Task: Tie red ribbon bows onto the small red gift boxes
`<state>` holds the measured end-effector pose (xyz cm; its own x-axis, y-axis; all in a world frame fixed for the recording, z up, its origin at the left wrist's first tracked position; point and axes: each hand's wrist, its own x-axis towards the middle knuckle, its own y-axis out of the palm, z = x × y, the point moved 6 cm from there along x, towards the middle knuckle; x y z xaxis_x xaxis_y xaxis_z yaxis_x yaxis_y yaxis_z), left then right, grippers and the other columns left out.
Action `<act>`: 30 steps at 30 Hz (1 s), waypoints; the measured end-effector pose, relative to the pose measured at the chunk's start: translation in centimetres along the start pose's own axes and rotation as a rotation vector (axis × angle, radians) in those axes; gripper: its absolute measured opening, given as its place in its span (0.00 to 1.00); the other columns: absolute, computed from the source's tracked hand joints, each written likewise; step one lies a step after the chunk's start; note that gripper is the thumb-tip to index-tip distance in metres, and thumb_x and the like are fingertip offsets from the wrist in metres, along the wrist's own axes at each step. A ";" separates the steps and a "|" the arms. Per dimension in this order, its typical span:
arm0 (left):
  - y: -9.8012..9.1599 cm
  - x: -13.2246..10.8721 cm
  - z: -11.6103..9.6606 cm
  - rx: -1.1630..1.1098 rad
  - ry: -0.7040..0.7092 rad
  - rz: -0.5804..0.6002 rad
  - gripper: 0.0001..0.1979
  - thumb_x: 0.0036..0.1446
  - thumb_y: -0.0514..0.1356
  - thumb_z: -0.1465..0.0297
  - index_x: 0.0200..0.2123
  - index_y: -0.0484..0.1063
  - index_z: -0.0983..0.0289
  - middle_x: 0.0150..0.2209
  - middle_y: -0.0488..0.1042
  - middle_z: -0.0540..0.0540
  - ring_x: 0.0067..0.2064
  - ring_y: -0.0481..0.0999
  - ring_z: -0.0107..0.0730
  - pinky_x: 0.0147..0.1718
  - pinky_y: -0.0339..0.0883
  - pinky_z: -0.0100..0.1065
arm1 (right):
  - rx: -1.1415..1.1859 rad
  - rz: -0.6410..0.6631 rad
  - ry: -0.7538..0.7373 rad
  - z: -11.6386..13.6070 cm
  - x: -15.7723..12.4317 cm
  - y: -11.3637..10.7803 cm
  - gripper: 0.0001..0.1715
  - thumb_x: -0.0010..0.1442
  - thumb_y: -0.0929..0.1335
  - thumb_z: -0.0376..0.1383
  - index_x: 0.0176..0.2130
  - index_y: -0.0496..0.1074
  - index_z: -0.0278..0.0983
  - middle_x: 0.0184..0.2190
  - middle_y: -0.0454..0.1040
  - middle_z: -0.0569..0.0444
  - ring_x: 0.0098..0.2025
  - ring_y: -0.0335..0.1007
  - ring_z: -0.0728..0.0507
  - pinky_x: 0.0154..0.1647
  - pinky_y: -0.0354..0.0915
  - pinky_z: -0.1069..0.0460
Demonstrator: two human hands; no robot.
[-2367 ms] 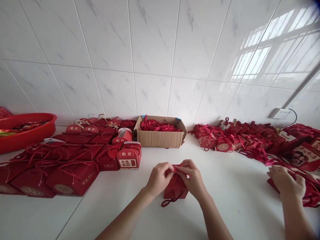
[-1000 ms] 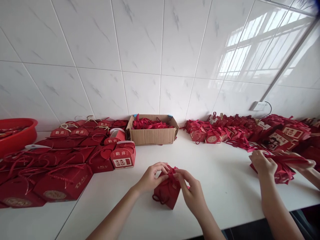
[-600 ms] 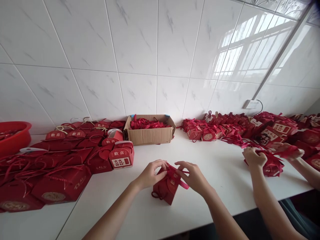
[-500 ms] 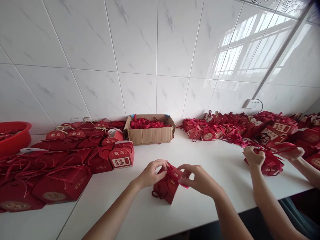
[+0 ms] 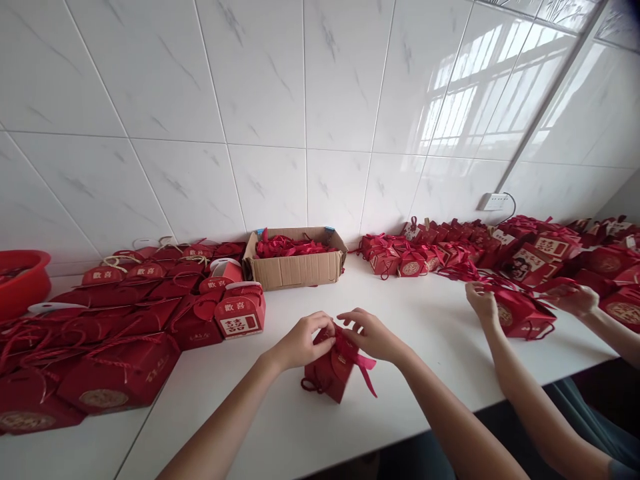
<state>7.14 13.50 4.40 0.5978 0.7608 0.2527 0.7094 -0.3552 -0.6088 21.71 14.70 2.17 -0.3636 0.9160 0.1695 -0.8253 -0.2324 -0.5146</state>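
A small red gift box (image 5: 326, 373) stands a little tilted on the white table in front of me. A red ribbon (image 5: 365, 365) runs round its top, with one end hanging loose on the right side. My left hand (image 5: 306, 341) pinches the ribbon at the top of the box between thumb and fingers. From the other side my right hand (image 5: 373, 335) closes its bent fingers on the ribbon close to the left fingertips; the exact grip there is partly hidden. A dark red cord loop (image 5: 311, 385) shows low on the box's left side.
Behind the box sits a cardboard carton (image 5: 295, 270) of red ribbons. Stacked red boxes (image 5: 120, 370) fill the left, beside a red basin (image 5: 23, 283). At right a co-worker's hands (image 5: 483, 303) handle a ribbon on another red box (image 5: 523, 313), before more boxes (image 5: 450, 250).
My right hand has moved left and up to the box's top, leaving the ribbon end hanging at the right. My left hand stays there. The co-worker's near hand has risen from its box.
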 end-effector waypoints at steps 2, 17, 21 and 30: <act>0.0 -0.2 0.1 0.008 -0.004 -0.007 0.02 0.55 0.56 0.72 0.29 0.67 0.61 0.38 0.71 0.54 0.39 0.71 0.33 0.42 0.67 0.35 | -0.044 0.048 -0.023 0.2 -0.1 0.1 0.13 0.54 0.66 0.32 0.40 0.76 0.41 0.38 0.72 0.51 0.32 0.70 0.47 0.37 0.68 0.49; -0.7 -1.4 -0.2 0.154 -0.023 0.016 0.02 0.53 0.57 0.72 0.28 0.68 0.61 0.33 0.70 0.52 0.39 0.69 0.35 0.40 0.65 0.36 | -0.006 -0.051 -0.073 2.7 -3.5 0.9 0.11 0.56 0.62 0.27 0.35 0.70 0.39 0.29 0.72 0.56 0.29 0.68 0.48 0.30 0.67 0.53; -0.7 -1.3 -0.4 0.183 -0.016 0.010 0.03 0.53 0.58 0.71 0.28 0.69 0.61 0.31 0.70 0.52 0.38 0.70 0.36 0.39 0.65 0.35 | -0.106 0.071 -0.341 3.9 -3.8 1.4 0.26 0.57 0.59 0.23 0.47 0.74 0.44 0.36 0.68 0.52 0.34 0.68 0.48 0.36 0.68 0.52; -1.6 -0.9 0.4 0.220 -0.054 0.016 0.04 0.50 0.57 0.73 0.24 0.68 0.61 0.29 0.71 0.51 0.34 0.69 0.34 0.37 0.63 0.34 | -0.282 0.193 -0.418 2.5 -4.7 2.1 0.30 0.57 0.61 0.21 0.49 0.74 0.49 0.41 0.66 0.50 0.42 0.68 0.43 0.40 0.69 0.50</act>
<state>5.27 13.58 4.85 0.5830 0.7863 0.2046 0.5978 -0.2447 -0.7634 20.63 9.12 2.38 -0.6859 0.6436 0.3397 -0.5990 -0.2343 -0.7657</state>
